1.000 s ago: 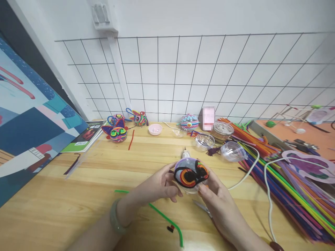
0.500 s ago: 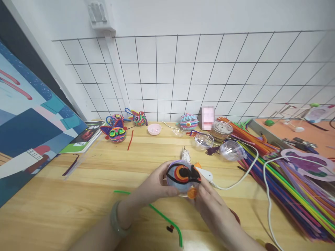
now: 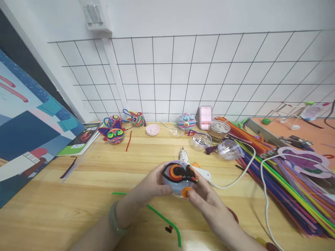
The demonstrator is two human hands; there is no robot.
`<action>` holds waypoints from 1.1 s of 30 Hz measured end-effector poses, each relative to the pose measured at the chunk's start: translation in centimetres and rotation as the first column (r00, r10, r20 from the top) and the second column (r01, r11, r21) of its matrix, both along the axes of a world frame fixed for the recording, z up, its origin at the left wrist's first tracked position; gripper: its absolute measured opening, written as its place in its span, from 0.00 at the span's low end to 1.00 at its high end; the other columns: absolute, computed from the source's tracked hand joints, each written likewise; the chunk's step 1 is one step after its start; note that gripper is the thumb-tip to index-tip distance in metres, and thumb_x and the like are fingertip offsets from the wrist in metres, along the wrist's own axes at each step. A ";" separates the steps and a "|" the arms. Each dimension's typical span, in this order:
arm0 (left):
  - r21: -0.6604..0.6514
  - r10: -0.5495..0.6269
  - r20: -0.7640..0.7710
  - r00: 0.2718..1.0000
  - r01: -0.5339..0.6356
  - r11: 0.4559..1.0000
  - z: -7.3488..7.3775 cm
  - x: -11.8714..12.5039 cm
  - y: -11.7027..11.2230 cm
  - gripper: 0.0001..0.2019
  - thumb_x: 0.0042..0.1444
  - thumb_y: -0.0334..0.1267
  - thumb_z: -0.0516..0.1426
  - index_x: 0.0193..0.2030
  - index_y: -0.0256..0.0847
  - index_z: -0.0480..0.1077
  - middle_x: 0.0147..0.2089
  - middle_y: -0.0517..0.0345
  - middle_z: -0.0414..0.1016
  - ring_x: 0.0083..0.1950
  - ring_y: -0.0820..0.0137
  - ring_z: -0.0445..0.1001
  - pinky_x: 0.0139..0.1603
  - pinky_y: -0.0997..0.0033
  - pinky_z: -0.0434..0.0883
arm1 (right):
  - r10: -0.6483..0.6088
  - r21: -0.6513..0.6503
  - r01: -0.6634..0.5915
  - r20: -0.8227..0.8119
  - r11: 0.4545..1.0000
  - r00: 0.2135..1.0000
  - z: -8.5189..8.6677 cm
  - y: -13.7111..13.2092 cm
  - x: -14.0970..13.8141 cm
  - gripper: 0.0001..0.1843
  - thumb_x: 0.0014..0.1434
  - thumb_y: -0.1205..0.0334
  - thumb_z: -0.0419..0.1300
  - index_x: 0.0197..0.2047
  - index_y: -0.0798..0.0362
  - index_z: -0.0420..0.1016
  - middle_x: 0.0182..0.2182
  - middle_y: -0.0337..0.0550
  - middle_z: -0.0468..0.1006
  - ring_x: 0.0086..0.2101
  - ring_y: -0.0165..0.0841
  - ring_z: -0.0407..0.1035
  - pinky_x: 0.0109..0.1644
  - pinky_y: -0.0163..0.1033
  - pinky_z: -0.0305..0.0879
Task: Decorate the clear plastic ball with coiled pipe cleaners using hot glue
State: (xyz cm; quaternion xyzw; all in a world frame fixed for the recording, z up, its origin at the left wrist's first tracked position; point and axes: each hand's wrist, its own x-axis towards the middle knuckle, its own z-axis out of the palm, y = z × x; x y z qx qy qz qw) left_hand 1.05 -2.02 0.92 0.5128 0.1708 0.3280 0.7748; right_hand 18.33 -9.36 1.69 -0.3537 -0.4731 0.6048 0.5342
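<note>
One clear ball (image 3: 178,188), held up over the middle of the table (image 3: 91,188), toward the near side. Two coiled eyes on its upper face: black centers, orange and red rings, black outline. Orange coil (image 3: 186,192) low on the front; cannot tell whether it is fixed or only pressed there.

Left hand (image 3: 154,184) grips the ball's left side, thumb across the front, fingers curled behind and mostly hidden. Pale green bangle (image 3: 117,219) on that wrist. Right hand (image 3: 208,202) closes on the right side, thumb tip at the orange coil, other fingers partly out of sight.

Just beyond the ball: white glue gun (image 3: 204,173), nozzle toward the far edge, its cord (image 3: 243,176) looping right. Nearer the near edge, a bent green stem (image 3: 162,216), passing behind the left forearm, with a small black-and-red scrap (image 3: 169,229) beside it.

Along the far edge, left to right: cat-like ball (image 3: 115,136), eared ball (image 3: 137,119), pink dish (image 3: 152,130) with small bits inside, striped ball (image 3: 187,122). Books (image 3: 81,141) lie toward the far left corner. Clear shells (image 3: 230,150) sit right of center; bundled colored stems (image 3: 282,195) spread along the right side.
</note>
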 end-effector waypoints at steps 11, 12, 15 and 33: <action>0.012 -0.003 0.046 0.999 0.002 1.000 0.4 -0.1 -0.1 0.38 0.40 0.43 0.69 0.59 0.41 0.63 0.61 0.43 0.66 0.63 0.52 0.63 0.60 0.59 0.62 | -0.026 0.120 0.023 0.026 0.992 0.999 -1.0 -0.6 -0.2 0.32 0.60 0.55 0.60 0.64 0.31 0.53 0.64 0.37 0.60 0.59 0.34 0.60 0.62 0.43 0.57; 0.008 0.010 0.050 0.999 -0.010 1.000 0.4 0.0 -0.1 0.38 0.40 0.43 0.69 0.59 0.41 0.63 0.61 0.43 0.67 0.63 0.52 0.63 0.60 0.59 0.62 | -0.022 0.121 0.019 0.031 0.993 0.999 -1.1 -0.6 -0.2 0.33 0.60 0.55 0.61 0.64 0.31 0.52 0.64 0.37 0.59 0.60 0.34 0.59 0.62 0.44 0.56; 0.005 0.022 0.054 0.998 -0.023 1.000 0.3 0.1 -0.2 0.38 0.40 0.43 0.69 0.59 0.40 0.63 0.61 0.42 0.67 0.62 0.52 0.64 0.59 0.59 0.63 | -0.048 0.120 0.041 0.058 0.992 0.997 -1.3 -0.5 -0.1 0.35 0.59 0.55 0.62 0.65 0.33 0.50 0.64 0.40 0.59 0.60 0.36 0.57 0.63 0.47 0.54; -0.090 0.106 0.156 0.982 -0.092 0.992 0.1 -1.1 0.8 0.34 0.42 0.42 0.68 0.57 0.44 0.65 0.58 0.47 0.70 0.56 0.56 0.70 0.55 0.58 0.67 | -0.387 0.243 0.328 0.257 0.913 0.886 -1.0 -0.4 0.9 0.24 0.61 0.55 0.58 0.59 0.41 0.60 0.52 0.46 0.70 0.47 0.37 0.68 0.51 0.44 0.66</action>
